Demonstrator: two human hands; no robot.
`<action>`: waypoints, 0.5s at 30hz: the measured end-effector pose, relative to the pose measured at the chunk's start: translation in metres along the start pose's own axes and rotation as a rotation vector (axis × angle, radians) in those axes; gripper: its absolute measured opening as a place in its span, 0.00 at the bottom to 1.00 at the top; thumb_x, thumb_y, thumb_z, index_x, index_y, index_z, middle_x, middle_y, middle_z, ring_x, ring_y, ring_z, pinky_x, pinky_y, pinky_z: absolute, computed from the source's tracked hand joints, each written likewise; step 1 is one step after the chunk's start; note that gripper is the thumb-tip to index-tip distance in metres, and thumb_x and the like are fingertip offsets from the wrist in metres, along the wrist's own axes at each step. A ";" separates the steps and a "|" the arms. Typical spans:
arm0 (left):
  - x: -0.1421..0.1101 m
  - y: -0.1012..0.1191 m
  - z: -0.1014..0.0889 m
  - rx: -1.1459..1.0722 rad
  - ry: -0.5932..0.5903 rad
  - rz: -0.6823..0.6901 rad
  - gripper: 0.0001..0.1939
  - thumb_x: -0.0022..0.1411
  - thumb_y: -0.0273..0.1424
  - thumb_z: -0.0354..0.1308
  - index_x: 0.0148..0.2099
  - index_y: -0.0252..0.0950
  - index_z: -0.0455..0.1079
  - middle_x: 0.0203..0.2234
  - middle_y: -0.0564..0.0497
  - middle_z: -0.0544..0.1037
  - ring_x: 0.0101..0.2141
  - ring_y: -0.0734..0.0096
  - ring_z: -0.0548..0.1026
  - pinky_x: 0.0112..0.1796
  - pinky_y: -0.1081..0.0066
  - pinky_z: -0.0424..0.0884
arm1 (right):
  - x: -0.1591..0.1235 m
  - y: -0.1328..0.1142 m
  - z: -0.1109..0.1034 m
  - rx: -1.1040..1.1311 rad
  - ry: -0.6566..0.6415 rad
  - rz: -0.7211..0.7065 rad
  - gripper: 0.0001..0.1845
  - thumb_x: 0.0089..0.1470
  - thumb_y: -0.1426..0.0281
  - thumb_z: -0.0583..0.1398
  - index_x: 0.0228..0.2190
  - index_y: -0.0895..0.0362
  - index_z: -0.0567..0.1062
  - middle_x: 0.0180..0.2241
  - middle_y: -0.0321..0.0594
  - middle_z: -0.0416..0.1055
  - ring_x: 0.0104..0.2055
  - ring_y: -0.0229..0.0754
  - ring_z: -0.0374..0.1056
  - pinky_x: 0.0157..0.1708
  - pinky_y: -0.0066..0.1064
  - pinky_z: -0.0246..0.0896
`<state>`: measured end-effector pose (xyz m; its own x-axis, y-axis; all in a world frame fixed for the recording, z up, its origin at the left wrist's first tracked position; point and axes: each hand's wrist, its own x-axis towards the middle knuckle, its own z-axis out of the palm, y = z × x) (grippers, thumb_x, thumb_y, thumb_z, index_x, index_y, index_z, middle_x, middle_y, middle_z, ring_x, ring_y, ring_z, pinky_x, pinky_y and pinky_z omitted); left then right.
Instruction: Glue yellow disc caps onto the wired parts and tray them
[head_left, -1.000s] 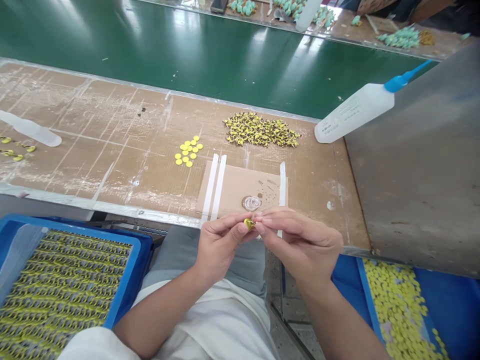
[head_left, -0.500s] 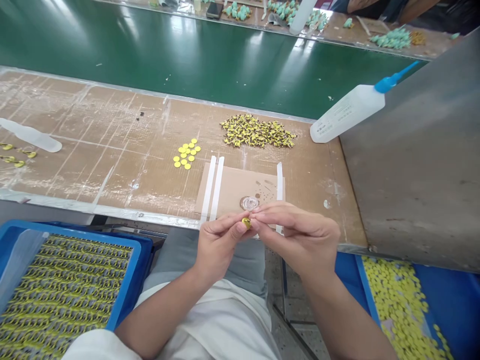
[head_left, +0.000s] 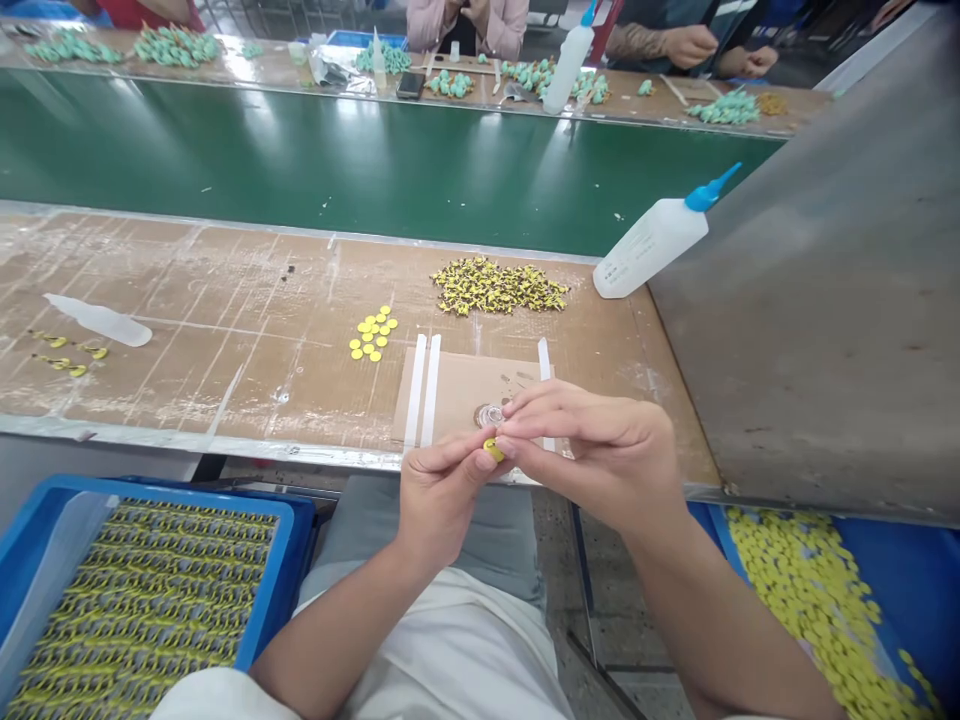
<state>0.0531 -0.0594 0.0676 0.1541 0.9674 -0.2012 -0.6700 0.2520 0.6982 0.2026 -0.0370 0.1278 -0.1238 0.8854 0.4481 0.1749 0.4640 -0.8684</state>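
Between the fingertips of my two hands is a small yellow disc (head_left: 493,449) with a dark mark on it. My left hand (head_left: 442,490) pinches it from the left, thumb on the near side. The closed fingertips of my right hand (head_left: 600,450) meet it from the right; any smaller part between them is hidden. Just beyond the fingers, a small clear round dish (head_left: 489,414) rests on a taped cardboard sheet (head_left: 457,385). Loose yellow discs (head_left: 373,335) lie to the left, and a pile of small yellow-and-black pieces (head_left: 495,287) lies farther back.
A white bottle with a blue nozzle (head_left: 652,245) leans by a metal panel (head_left: 810,300). Blue trays stand low at left (head_left: 281,560) and right (head_left: 915,570), holding yellow pieces. Beyond the green belt (head_left: 300,160), co-workers' hands show above heaps of turquoise pieces (head_left: 176,47).
The head view has tilted up, bringing the co-workers' hands and sleeves across the belt into view. My hands stay together on the yellow disc, which has turned slightly.
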 end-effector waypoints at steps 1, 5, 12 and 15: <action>-0.001 0.001 0.001 0.000 -0.002 0.008 0.10 0.53 0.34 0.74 0.39 0.41 0.84 0.37 0.45 0.84 0.40 0.58 0.82 0.45 0.57 0.81 | 0.001 0.000 -0.001 0.000 -0.014 -0.014 0.07 0.53 0.73 0.71 0.33 0.48 0.84 0.30 0.36 0.80 0.34 0.46 0.77 0.42 0.41 0.75; -0.003 0.002 0.002 -0.008 -0.017 0.034 0.09 0.54 0.33 0.73 0.39 0.42 0.84 0.35 0.46 0.84 0.38 0.62 0.82 0.43 0.61 0.82 | 0.003 -0.001 -0.003 0.024 -0.075 -0.037 0.10 0.53 0.76 0.70 0.35 0.47 0.84 0.31 0.35 0.80 0.35 0.45 0.77 0.43 0.41 0.74; -0.006 0.002 0.002 0.008 -0.005 0.035 0.08 0.53 0.34 0.74 0.38 0.43 0.84 0.32 0.47 0.84 0.35 0.63 0.82 0.40 0.61 0.82 | 0.007 -0.004 -0.005 0.027 -0.144 -0.058 0.11 0.54 0.76 0.70 0.37 0.48 0.84 0.30 0.34 0.80 0.34 0.43 0.76 0.41 0.37 0.74; -0.006 0.002 0.001 0.011 -0.004 0.028 0.09 0.53 0.34 0.74 0.38 0.42 0.84 0.33 0.46 0.84 0.36 0.61 0.82 0.41 0.60 0.82 | 0.009 -0.008 -0.005 0.002 -0.159 -0.048 0.09 0.54 0.75 0.70 0.36 0.49 0.84 0.30 0.34 0.80 0.33 0.42 0.76 0.41 0.36 0.75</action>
<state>0.0515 -0.0647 0.0713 0.1385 0.9741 -0.1785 -0.6659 0.2250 0.7113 0.2051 -0.0324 0.1399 -0.2850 0.8461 0.4503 0.1631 0.5058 -0.8471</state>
